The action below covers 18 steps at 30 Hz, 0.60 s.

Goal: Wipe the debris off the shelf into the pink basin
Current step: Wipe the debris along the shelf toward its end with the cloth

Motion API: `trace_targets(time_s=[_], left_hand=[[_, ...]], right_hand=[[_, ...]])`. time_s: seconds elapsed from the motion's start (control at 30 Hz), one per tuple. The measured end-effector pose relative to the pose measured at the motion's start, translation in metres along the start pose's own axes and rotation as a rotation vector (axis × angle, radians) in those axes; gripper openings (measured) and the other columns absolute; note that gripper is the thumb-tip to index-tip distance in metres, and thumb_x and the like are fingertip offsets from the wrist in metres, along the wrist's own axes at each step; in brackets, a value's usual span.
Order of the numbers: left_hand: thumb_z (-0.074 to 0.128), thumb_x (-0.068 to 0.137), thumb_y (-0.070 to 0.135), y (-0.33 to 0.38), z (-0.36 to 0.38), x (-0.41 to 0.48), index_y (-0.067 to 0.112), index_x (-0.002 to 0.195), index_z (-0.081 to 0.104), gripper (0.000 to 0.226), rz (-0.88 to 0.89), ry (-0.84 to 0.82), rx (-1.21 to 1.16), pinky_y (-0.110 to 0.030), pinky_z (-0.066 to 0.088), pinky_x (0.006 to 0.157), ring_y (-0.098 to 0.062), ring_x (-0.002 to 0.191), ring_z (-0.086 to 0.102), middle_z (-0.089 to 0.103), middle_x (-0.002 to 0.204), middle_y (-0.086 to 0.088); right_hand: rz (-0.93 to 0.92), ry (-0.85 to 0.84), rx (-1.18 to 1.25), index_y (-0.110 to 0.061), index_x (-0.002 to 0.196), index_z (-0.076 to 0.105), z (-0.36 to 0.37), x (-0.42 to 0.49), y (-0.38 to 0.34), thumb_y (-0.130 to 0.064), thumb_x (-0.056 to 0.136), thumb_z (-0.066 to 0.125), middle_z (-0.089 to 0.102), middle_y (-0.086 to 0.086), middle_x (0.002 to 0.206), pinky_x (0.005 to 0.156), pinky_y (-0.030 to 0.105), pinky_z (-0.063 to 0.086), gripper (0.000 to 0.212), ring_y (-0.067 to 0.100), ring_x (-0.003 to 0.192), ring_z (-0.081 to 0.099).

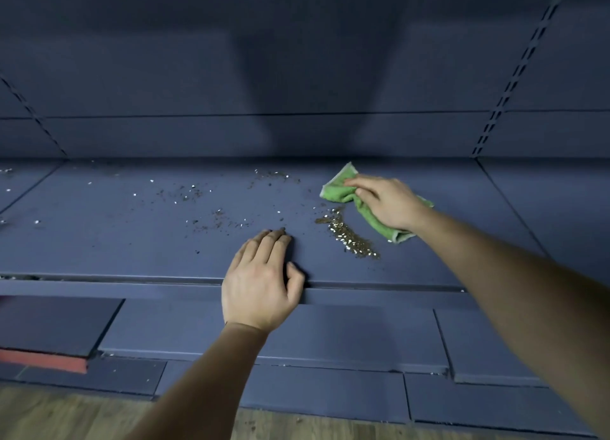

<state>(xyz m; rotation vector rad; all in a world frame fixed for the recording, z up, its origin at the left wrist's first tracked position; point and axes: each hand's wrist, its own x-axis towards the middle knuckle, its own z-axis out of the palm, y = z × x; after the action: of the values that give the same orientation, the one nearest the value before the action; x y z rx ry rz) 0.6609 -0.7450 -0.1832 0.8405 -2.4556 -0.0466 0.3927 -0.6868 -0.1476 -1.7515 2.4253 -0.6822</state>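
Now my right hand [388, 203] lies flat on one green cloth [369, 205], fingers spread and pressing it to the shelf [132, 241] at the back right. My left hand [262, 281] rests palm-down at the front edge, its grip loose and empty. Debris: one dense heap [351, 238] just beside the cloth, with scattered flecks [185, 195] across the shelf to the left. No pink basin in sight.
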Motion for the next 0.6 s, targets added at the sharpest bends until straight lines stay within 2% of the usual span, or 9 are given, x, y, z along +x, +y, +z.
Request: trace_targets(time_s=[0.1, 0.23, 0.43, 0.5, 0.6], left_hand=[[0.042, 0.084, 0.028, 0.000, -0.001, 0.000, 0.007, 0.114, 0.066, 0.044, -0.005, -0.011, -0.008, -0.041, 0.048, 0.096, -0.029, 0.112, 0.060, 0.067, 0.117, -0.006], [0.039, 0.084, 0.029, 0.001, -0.003, 0.000, 0.007, 0.113, 0.066, 0.045, -0.020, -0.032, -0.008, -0.040, 0.047, 0.097, -0.029, 0.109, 0.059, 0.067, 0.115, -0.007], [0.038, 0.083, 0.028, 0.002, -0.006, 0.000, 0.006, 0.110, 0.065, 0.044, -0.027, -0.049, -0.004, -0.040, 0.046, 0.096, -0.030, 0.106, 0.059, 0.067, 0.111, -0.008], [0.038, 0.083, 0.028, 0.002, -0.006, -0.001, 0.006, 0.110, 0.065, 0.044, -0.026, -0.049, -0.004, -0.040, 0.045, 0.096, -0.031, 0.106, 0.059, 0.066, 0.111, -0.008], [0.037, 0.083, 0.028, 0.001, -0.004, -0.001, 0.006, 0.110, 0.065, 0.045, -0.024, -0.044, 0.000, -0.041, 0.046, 0.095, -0.031, 0.104, 0.059, 0.066, 0.110, -0.009]], right_hand=[[0.045, 0.025, 0.065, -0.029, 0.128, 0.057, -0.001, -0.012, -0.013, -0.024, 0.099, 0.041, 0.064, 0.000, 0.128, 0.095, 0.034, 0.045, 0.033, 0.026, 0.115, 0.059], [0.214, 0.251, 0.052, -0.024, 0.126, 0.058, -0.022, -0.037, -0.009, -0.022, 0.100, 0.039, 0.067, 0.008, 0.122, 0.090, 0.034, 0.046, 0.032, 0.032, 0.109, 0.062], [0.456, 0.253, -0.105, -0.025, 0.129, 0.052, -0.048, -0.090, 0.005, -0.025, 0.100, 0.033, 0.068, 0.020, 0.110, 0.078, 0.041, 0.048, 0.035, 0.042, 0.098, 0.061], [0.552, 0.225, -0.129, -0.021, 0.131, 0.051, -0.043, -0.104, 0.005, -0.025, 0.100, 0.031, 0.063, 0.018, 0.121, 0.083, 0.042, 0.046, 0.037, 0.041, 0.107, 0.058], [0.632, 0.224, -0.147, -0.020, 0.139, 0.044, -0.024, -0.113, 0.001, -0.024, 0.098, 0.031, 0.044, 0.006, 0.148, 0.106, 0.044, 0.035, 0.043, 0.028, 0.137, 0.038]])
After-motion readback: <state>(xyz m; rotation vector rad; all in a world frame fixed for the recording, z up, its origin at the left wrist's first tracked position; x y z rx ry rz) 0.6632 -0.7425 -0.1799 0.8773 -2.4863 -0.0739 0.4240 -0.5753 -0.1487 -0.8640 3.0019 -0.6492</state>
